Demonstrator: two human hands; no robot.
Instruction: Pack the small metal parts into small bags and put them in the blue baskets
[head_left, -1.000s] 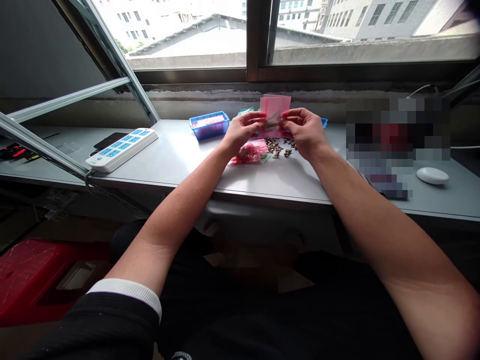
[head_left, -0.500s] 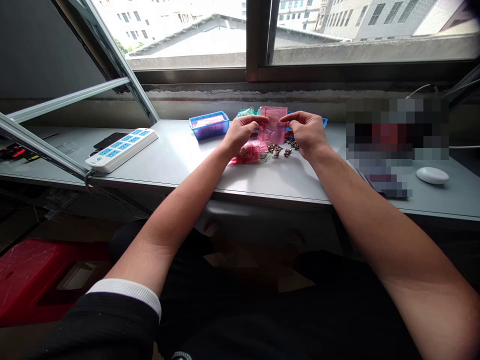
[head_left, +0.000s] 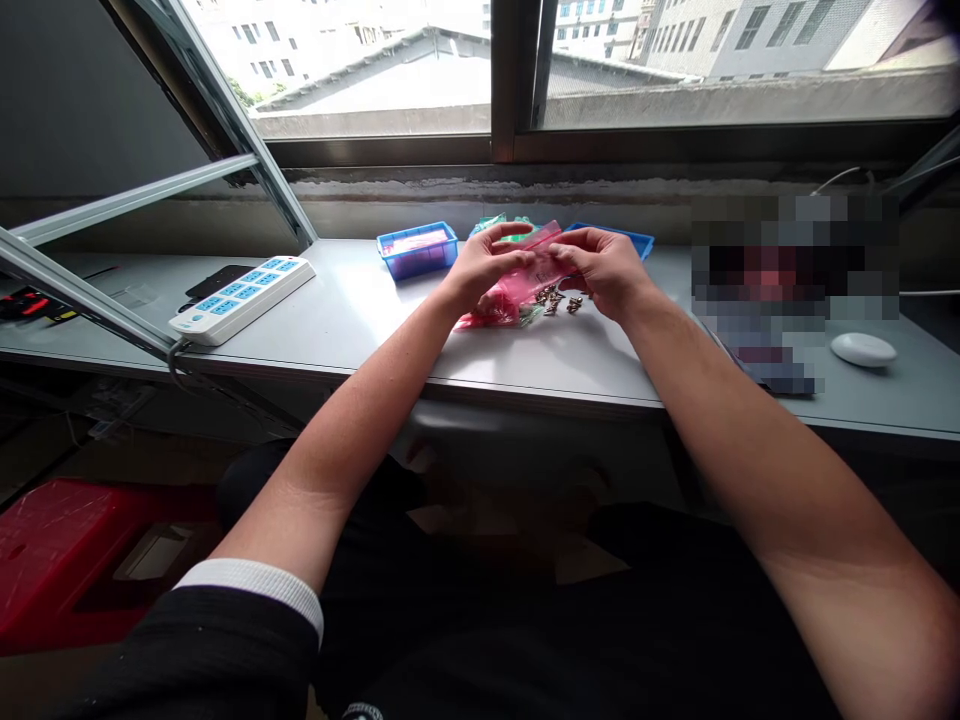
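Between my two hands a pink zip-lock bag hangs tilted just above the table. My left hand pinches its left side, while the fingers of my right hand close on its right side. Below the bag lie more pink plastic bags in a loose pile. Several small brass-coloured screw-like parts are scattered on the tabletop beside that pile. Green plastic bags show behind my hands. A blue tray behind my right hand is mostly hidden by it.
A blue basket with pink contents stands left of my hands. Farther left lie a white power strip and a dark phone-like object. To the right are a white mouse and a blurred-out area. A metal frame rises at left.
The pink bag has gone from upright and flat to tilted and lower. Both hands have shifted their grip on it, with the right fingers moving lower.
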